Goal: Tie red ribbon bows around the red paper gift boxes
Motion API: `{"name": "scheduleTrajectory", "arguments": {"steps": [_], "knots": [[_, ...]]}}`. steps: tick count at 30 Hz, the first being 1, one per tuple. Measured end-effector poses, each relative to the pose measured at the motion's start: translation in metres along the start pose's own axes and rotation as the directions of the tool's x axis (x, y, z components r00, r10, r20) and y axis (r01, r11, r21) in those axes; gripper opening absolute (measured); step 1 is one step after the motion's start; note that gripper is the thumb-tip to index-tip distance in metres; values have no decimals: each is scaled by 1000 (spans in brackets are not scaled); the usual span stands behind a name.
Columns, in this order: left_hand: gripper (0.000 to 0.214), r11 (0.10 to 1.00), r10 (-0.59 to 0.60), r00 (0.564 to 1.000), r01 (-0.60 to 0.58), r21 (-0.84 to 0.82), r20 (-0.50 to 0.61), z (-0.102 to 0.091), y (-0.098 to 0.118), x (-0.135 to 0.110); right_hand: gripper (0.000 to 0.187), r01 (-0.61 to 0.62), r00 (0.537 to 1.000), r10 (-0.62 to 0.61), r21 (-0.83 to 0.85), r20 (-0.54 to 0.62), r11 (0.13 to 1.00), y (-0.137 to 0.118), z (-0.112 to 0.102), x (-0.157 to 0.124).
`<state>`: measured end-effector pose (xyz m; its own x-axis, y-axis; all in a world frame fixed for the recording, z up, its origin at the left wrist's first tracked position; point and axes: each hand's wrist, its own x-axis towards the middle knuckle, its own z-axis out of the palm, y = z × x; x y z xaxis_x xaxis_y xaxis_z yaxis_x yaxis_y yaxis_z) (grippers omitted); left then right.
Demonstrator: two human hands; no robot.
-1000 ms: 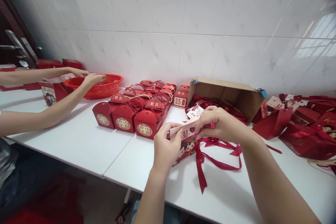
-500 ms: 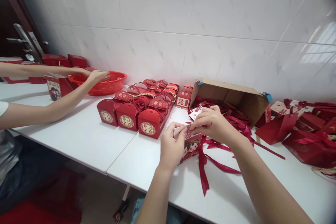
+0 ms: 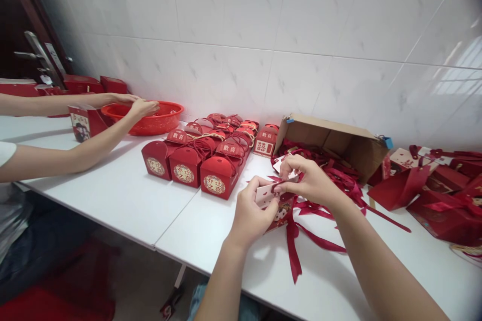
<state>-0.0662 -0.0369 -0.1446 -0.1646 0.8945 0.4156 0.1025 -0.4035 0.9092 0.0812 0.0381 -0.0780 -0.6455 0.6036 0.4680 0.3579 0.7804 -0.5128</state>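
My left hand (image 3: 251, 214) grips a small red gift box (image 3: 279, 210) with a cartoon couple printed on it, thumb on its pale top flap. My right hand (image 3: 307, 182) pinches that flap from the other side, fingers closed. Long red ribbons (image 3: 292, 246) trail from the box over the white table (image 3: 120, 195). Both hands work just in front of an open cardboard carton (image 3: 339, 143) full of red ribbon.
Rows of finished red boxes (image 3: 211, 158) stand left of my hands. Another person's hands (image 3: 141, 106) reach over a red plastic basket (image 3: 148, 118) at far left, beside a printed box (image 3: 82, 124). Flat red boxes and ribbons (image 3: 433, 190) pile at right. A tiled wall runs behind.
My hands and the box have shifted slightly right and closer together, and my right fingers have moved along the flap. The other person's hands stay at the basket.
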Motion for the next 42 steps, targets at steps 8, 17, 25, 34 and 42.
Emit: {"name": "scheduleTrajectory", "arguments": {"steps": [8,17,25,34,42], "knots": [[12,979,201,972,-195,64,-121,4,-3,-2,34,-42,993,9,284,118,958,-1,-4,-3],[11,897,439,840,-427,109,-319,0,4,-1,29,49,996,-44,70,-73,996,-22,-31,-13],[18,953,167,793,-281,-109,-586,6,7,2,32,-192,981,183,-374,-60,907,-40,-11,-12],[17,962,163,783,-262,-81,-601,6,7,2,13,-176,973,100,-388,-210,905,-34,-10,-11],[16,860,506,766,-480,172,-396,7,0,-2,12,148,882,-202,-157,-426,976,-33,-16,-15]]}}
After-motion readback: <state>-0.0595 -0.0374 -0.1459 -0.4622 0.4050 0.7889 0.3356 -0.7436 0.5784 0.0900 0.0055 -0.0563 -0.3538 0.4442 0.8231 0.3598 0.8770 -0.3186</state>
